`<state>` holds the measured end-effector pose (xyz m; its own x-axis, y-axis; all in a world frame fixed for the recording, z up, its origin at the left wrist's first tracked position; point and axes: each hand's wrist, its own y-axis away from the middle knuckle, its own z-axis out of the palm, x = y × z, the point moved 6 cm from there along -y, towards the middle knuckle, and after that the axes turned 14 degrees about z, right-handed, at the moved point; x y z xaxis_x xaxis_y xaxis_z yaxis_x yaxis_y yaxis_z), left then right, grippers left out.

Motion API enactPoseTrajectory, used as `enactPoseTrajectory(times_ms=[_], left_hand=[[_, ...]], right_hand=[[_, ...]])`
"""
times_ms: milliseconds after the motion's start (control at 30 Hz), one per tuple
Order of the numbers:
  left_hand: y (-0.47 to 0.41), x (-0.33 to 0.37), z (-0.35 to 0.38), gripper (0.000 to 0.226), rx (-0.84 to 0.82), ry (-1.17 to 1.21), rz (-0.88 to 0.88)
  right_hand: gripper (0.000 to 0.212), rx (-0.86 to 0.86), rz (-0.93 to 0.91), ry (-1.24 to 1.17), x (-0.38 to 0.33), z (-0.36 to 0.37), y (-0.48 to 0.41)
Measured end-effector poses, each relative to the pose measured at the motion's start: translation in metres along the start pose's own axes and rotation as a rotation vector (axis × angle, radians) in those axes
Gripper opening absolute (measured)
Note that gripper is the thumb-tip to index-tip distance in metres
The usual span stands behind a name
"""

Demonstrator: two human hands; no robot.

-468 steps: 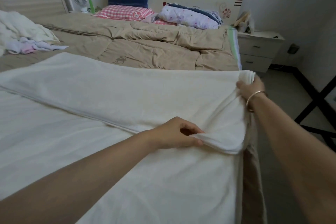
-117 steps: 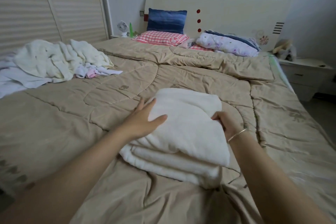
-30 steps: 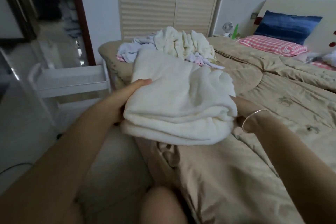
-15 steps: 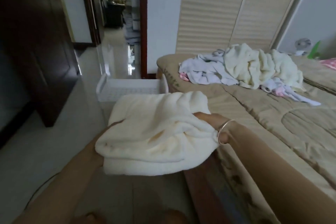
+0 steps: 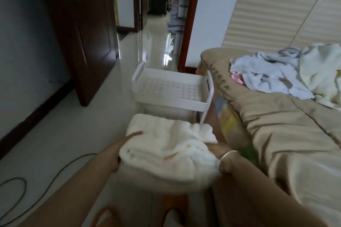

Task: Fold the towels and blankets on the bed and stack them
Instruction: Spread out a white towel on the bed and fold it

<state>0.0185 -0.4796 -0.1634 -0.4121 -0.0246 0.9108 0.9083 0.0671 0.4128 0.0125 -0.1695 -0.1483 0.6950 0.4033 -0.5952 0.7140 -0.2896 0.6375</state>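
A bedroom with a pale glossy floor (image 5: 73, 131), and a doorway ahead that opens onto a bright hall. Between my hands, held in the air above that floor and just off the bed's edge, is the folded blanket (image 5: 166, 149): a thick cream bundle, its top layers a little rumpled and its near edge blurred. My left hand (image 5: 125, 145) grips its left side, thumb lying on top and fingers tucked underneath where I cannot see them. My right hand (image 5: 215, 148) clasps the right side and is mostly buried under the cloth. A thin bangle (image 5: 227, 154) circles that wrist.

Just beyond the blanket stands a white plastic cart (image 5: 169, 102) with a perforated top tray and rounded handles, set close against the corner of the bed. The bed itself runs along my right, covered by a tan quilt (image 5: 276, 134). On the quilt's far part lies a loose pile of unfolded towels (image 5: 276, 73), pale blue, cream and a bit of pink, well apart from the bundle I carry.

To the left a dark wooden door (image 5: 83, 24) stands open against the wall, and a black cable (image 5: 60, 167) loops across the floor near my left forearm. Behind the bed rise cream slatted wardrobe doors (image 5: 276, 5).
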Motion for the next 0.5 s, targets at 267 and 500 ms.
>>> enactPoseTrajectory(times_ms=[267, 500], left_hand=[[-0.111, -0.034, 0.013, 0.086, -0.133, 0.035, 0.03], [-0.234, -0.04, 0.023, 0.062, 0.057, -0.05, 0.216]], right_hand=[[0.054, 0.115, -0.216, -0.04, -0.03, 0.049, -0.131], [0.047, 0.163, -0.358, -0.16, -0.076, 0.058, -0.236]])
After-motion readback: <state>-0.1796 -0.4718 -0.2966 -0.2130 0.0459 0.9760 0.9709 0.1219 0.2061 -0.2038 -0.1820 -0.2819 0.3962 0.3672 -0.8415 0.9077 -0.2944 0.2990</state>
